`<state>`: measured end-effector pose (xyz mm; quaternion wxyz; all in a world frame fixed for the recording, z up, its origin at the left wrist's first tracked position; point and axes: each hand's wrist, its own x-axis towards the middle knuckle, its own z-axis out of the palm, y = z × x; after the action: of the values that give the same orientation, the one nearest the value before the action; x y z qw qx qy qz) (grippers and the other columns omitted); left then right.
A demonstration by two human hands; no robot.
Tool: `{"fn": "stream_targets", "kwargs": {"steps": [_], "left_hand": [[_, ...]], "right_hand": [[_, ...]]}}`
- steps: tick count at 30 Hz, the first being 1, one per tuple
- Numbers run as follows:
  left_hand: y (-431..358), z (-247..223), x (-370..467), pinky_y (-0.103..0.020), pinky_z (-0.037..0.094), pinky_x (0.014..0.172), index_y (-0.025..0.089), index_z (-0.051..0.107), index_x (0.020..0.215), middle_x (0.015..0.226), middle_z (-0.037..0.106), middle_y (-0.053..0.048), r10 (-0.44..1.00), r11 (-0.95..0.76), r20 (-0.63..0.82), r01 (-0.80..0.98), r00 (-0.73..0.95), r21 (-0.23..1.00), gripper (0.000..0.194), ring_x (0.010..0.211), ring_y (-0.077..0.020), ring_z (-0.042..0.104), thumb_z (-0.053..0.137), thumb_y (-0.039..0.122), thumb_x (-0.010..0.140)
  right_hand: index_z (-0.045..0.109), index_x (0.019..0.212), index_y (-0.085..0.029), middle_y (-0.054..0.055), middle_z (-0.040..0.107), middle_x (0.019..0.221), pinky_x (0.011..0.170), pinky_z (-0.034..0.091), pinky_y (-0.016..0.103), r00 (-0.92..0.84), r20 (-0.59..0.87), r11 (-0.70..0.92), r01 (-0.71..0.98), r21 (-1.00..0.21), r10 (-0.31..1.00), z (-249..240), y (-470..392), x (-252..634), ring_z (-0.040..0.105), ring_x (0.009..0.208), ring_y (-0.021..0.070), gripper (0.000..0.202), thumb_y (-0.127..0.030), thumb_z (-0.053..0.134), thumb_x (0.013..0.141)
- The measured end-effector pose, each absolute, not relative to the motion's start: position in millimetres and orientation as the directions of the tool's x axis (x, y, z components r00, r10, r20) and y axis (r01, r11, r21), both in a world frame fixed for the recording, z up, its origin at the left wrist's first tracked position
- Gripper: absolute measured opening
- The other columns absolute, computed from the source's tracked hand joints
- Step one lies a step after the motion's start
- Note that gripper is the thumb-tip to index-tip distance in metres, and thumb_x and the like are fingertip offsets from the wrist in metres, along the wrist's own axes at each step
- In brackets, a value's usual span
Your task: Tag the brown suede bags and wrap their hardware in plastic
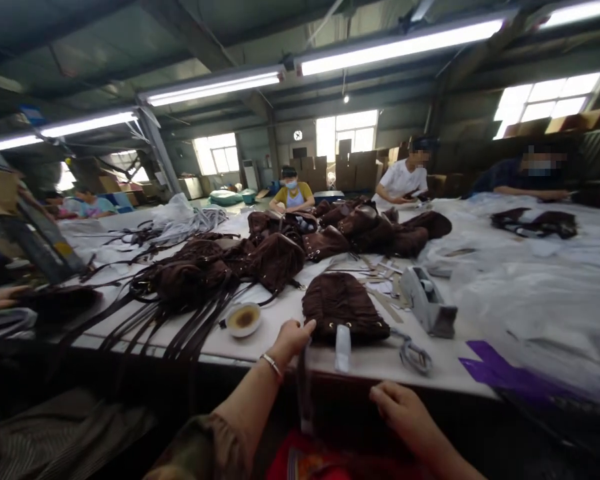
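Note:
A dark brown pleated bag (343, 300) lies at the near edge of the table, with a pale strip (343, 348) hanging off its front. At the bag's left corner, my left hand (293, 339) is closed, thumb on top, around a dark strap (305, 390) that drops below the table edge. My right hand (393, 402) is in front of the edge, to the right of the bag and apart from it. Its fingers are curled in; whatever they may hold is hidden. A small white bowl (243, 320) with brownish contents stands left of my left hand.
Brown bags (275, 260) are heaped across the table (280, 313), with straps trailing left. A grey tape dispenser (427, 300) and a coiled cord (415, 357) sit to the right, near plastic sheeting (535, 300) and a purple piece (505, 370). Co-workers (293, 193) sit across the table.

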<state>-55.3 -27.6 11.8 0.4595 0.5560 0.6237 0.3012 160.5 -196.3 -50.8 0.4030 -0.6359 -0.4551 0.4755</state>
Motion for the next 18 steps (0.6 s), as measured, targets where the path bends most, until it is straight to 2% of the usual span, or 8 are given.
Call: {"fn": "stream_targets", "kwargs": {"steps": [4,8,14,16,18], "left_hand": [[-22.5,14.8,-32.8,-0.028,0.05,0.06,0.012,0.064,0.074,0.061,0.063,-0.004,0.897,0.313,-0.369,0.237,0.245,0.92,0.03,0.061,-0.0175,0.061,0.073,0.04,0.076],[-7.1,48.4,-17.0,-0.032,0.058,0.063,0.012,0.065,0.09,0.073,0.07,-0.006,0.833,0.389,-0.379,0.061,0.403,0.919,0.027,0.063,-0.0165,0.066,0.07,0.037,0.081],[47.0,129.3,-1.0,-0.028,0.06,0.06,0.011,0.066,0.103,0.08,0.074,-0.008,0.829,0.492,-0.311,-0.341,0.465,0.801,0.021,0.066,-0.0169,0.07,0.065,0.024,0.087],[66.5,151.1,8.4,-0.029,0.061,0.06,0.011,0.066,0.107,0.082,0.075,-0.008,0.848,0.469,-0.286,-0.383,0.446,0.796,0.023,0.067,-0.0179,0.071,0.064,0.023,0.088],[84.3,165.9,19.9,-0.03,0.061,0.061,0.013,0.067,0.107,0.082,0.075,-0.007,0.866,0.441,-0.267,-0.397,0.422,0.805,0.023,0.067,-0.0186,0.071,0.063,0.023,0.087]], "right_hand": [[0.052,0.061,-0.019,-0.003,0.046,0.053,0.049,0.028,0.025,0.134,-0.217,-0.241,0.206,-0.948,0.967,-41.4,-199.5,155.7,0.036,0.051,0.0106,0.036,-0.052,0.055,0.075],[0.055,0.061,-0.018,-0.002,0.05,0.055,0.055,0.033,0.026,0.143,-0.165,-0.197,0.25,-0.948,0.976,-32.5,-195.0,157.9,0.043,0.056,0.0133,0.032,-0.045,0.054,0.078],[0.059,0.066,-0.02,0.002,0.06,0.067,0.065,0.039,0.03,0.074,0.049,0.004,0.515,-0.857,0.996,-24.5,-161.3,184.0,0.053,0.067,0.0175,0.029,-0.037,0.052,0.089],[0.062,0.068,-0.022,0.003,0.063,0.071,0.068,0.041,0.031,0.012,0.104,0.079,0.566,-0.82,0.995,-30.4,-143.8,197.5,0.056,0.069,0.0183,0.026,-0.036,0.054,0.088],[0.064,0.066,-0.025,0.004,0.064,0.073,0.067,0.044,0.032,-0.017,0.076,0.073,0.543,-0.837,0.997,-38.8,-125.7,211.8,0.059,0.07,0.0194,0.023,-0.039,0.062,0.084]]}}
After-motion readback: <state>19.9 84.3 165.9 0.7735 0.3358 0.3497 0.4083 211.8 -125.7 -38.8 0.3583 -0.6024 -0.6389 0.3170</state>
